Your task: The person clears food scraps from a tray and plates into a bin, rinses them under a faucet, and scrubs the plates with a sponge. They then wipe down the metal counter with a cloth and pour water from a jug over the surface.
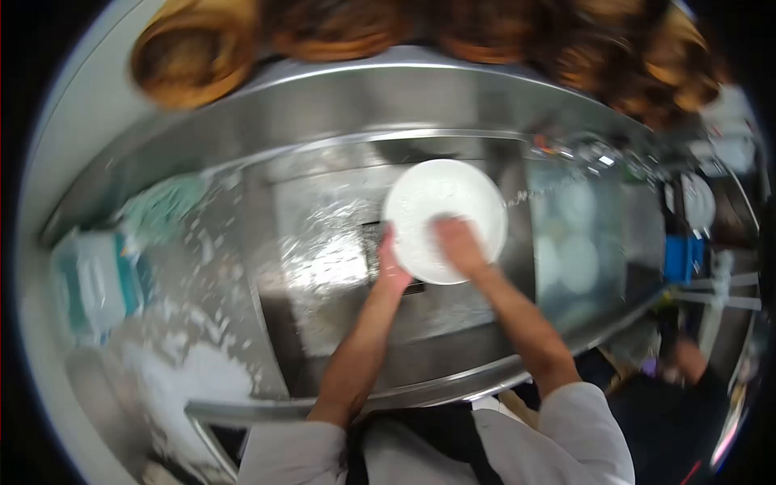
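A round white plate point(449, 194) is held over the metal sink basin point(323, 315), its inner face turned up toward me. My left hand point(391, 263) grips the plate by its lower left rim, the thumb along the edge and the other fingers hidden beneath. On the plate's inner face lies my right hand point(461, 246), smeared by motion, so its fingers and anything under them cannot be made out. Water glistens on the basin's bottom, and a dark square drain point(372, 234) shows partly behind my left hand.
Several pale plates lie under water in the right-hand basin point(570, 242). On the left counter are a teal-and-clear plastic box point(101, 283), a greenish net or cloth point(166, 208) and white foam point(202, 376). Brown round containers point(190, 61) line the back shelf. Someone in dark clothing point(671, 404) stands at right.
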`<state>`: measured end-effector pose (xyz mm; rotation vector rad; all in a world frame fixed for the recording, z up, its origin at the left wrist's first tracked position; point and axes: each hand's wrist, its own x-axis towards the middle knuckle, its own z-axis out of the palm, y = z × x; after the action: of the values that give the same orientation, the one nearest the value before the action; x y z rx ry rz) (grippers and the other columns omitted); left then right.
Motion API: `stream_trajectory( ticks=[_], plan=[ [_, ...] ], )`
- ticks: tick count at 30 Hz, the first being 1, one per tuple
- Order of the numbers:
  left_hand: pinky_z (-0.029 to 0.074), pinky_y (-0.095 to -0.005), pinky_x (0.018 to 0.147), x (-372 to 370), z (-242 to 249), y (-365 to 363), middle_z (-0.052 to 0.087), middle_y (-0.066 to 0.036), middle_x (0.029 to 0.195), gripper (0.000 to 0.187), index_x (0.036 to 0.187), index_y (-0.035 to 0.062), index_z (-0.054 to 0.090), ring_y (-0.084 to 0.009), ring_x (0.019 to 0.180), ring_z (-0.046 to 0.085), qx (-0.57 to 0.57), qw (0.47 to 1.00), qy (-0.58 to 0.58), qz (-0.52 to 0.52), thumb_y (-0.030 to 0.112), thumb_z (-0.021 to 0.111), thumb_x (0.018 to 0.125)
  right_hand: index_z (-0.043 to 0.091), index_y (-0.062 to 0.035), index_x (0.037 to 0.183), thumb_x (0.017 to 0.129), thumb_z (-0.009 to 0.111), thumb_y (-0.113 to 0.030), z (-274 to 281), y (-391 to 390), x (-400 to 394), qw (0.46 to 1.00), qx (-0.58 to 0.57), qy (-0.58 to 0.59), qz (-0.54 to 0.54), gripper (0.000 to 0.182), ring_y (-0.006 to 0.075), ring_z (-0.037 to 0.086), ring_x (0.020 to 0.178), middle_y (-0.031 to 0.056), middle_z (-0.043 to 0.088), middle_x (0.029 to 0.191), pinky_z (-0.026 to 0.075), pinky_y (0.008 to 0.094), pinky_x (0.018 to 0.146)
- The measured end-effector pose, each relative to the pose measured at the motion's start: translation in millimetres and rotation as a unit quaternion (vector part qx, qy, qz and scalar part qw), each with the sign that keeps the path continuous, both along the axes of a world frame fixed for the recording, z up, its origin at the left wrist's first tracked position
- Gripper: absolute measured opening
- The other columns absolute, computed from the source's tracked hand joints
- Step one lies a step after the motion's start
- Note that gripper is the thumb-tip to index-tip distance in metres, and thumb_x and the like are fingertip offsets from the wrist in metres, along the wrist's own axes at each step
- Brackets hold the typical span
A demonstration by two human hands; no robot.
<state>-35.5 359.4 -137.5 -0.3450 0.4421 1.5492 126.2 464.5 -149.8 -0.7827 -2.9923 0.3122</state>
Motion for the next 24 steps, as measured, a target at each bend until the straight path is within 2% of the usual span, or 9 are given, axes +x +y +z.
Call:
stream_trajectory(
  ticks=[3, 8, 12, 13, 14, 15, 16, 19, 24],
  plan=[
    [0.035, -0.0501, 0.110, 10.3, -0.3, -5.1, 0.051, -0.015, 0.139, 0.071, 0.141, 0.0040, 0.043, -0.0315, 0.127, 0.049, 0.017, 0.998, -0.055, 0.010, 0.049, 0.061, 0.089, 0.048, 0.0027, 0.131, 0.096, 0.042, -0.012, -22.2, 46.6, -12.2, 0.942, 0.196, 0.110, -0.247, 0.038, 0.0380, 0.050, 0.114, 0.0224, 0.054, 0.124, 0.037, 0.0499, 0.098],
    [0.044, -0.0407, 0.099, 14.6, -25.6, 16.2, 0.059, -0.008, 0.128, 0.063, 0.133, 0.0089, 0.053, -0.0241, 0.114, 0.055, -0.039, 0.998, 0.049, 0.011, 0.051, 0.065, 0.087, 0.055, 0.0047, 0.111, 0.089, 0.055, -0.009, 35.8, -66.6, -53.7, 0.943, -0.241, 0.194, -0.124, 0.026, 0.0461, 0.049, 0.106, 0.0280, 0.055, 0.112, 0.038, 0.0517, 0.095],
    [0.038, -0.0486, 0.108, -10.1, -20.4, -8.3, 0.052, -0.017, 0.137, 0.069, 0.140, 0.0047, 0.046, -0.0330, 0.126, 0.051, 0.051, 0.997, -0.042, 0.044, 0.053, 0.056, 0.091, 0.052, 0.0040, 0.126, 0.081, 0.070, -0.018, 79.9, -39.8, 53.0, 0.969, 0.148, 0.040, -0.195, 0.053, 0.0388, 0.053, 0.114, 0.0231, 0.060, 0.117, 0.034, 0.0504, 0.105],
    [0.038, -0.0486, 0.108, -2.4, -31.0, -14.7, 0.052, -0.017, 0.137, 0.069, 0.140, 0.0047, 0.046, -0.0330, 0.126, 0.051, 0.056, 0.996, -0.044, 0.049, 0.053, 0.056, 0.091, 0.047, 0.0039, 0.133, 0.082, 0.070, -0.018, 69.7, -17.7, 69.1, 0.936, 0.095, 0.149, -0.304, 0.060, 0.0362, 0.056, 0.113, 0.0217, 0.059, 0.123, 0.040, 0.0439, 0.101],
    [0.037, -0.0487, 0.108, 5.7, -34.8, -21.1, 0.052, -0.017, 0.138, 0.068, 0.139, 0.0045, 0.046, -0.0327, 0.126, 0.051, 0.068, 0.995, -0.073, 0.025, 0.052, 0.055, 0.092, 0.048, 0.0047, 0.133, 0.084, 0.068, -0.016, 88.2, -6.3, 63.7, 0.839, -0.248, 0.222, -0.431, 0.058, 0.0362, 0.058, 0.110, 0.0221, 0.060, 0.122, 0.043, 0.0416, 0.098],
    [0.037, -0.0488, 0.108, 16.1, -36.0, -22.7, 0.052, -0.016, 0.138, 0.067, 0.139, 0.0042, 0.046, -0.0324, 0.125, 0.051, 0.083, 0.992, -0.098, -0.004, 0.052, 0.054, 0.092, 0.048, 0.0055, 0.132, 0.085, 0.067, -0.015, 110.7, 9.0, 60.5, 0.618, -0.555, 0.265, -0.490, 0.055, 0.0362, 0.060, 0.108, 0.0225, 0.061, 0.122, 0.045, 0.0392, 0.095],
    [0.039, -0.0483, 0.106, 25.6, -30.9, -22.1, 0.055, -0.015, 0.135, 0.063, 0.136, 0.0030, 0.049, -0.0310, 0.123, 0.053, 0.083, 0.993, -0.086, 0.014, 0.050, 0.054, 0.093, 0.048, 0.0055, 0.132, 0.085, 0.067, -0.015, 135.0, 16.4, 53.2, 0.620, -0.553, 0.276, -0.484, 0.055, 0.0362, 0.060, 0.108, 0.0225, 0.061, 0.122, 0.045, 0.0392, 0.095],
    [0.043, -0.0455, 0.101, 28.1, -0.3, -24.4, 0.059, -0.013, 0.130, 0.055, 0.131, 0.0031, 0.053, -0.0270, 0.119, 0.056, 0.016, 0.987, 0.126, -0.101, 0.044, 0.055, 0.094, 0.053, 0.0018, 0.129, 0.092, 0.056, -0.009, 234.5, -6.3, 8.7, 0.917, -0.289, 0.097, -0.258, 0.039, 0.0292, 0.064, 0.100, 0.0208, 0.067, 0.110, 0.048, 0.0385, 0.089],
    [0.049, -0.0338, 0.086, -26.5, 9.7, -61.8, 0.066, -0.009, 0.104, 0.044, 0.126, 0.0042, 0.056, -0.0192, 0.095, 0.061, 0.219, 0.806, 0.389, -0.388, 0.021, 0.069, 0.088, 0.059, -0.0032, 0.124, 0.096, 0.050, -0.010, 308.5, -45.0, -65.9, 0.967, -0.111, 0.187, -0.134, 0.030, 0.0211, 0.065, 0.097, 0.0188, 0.068, 0.105, 0.049, 0.0358, 0.087]
  ],
)
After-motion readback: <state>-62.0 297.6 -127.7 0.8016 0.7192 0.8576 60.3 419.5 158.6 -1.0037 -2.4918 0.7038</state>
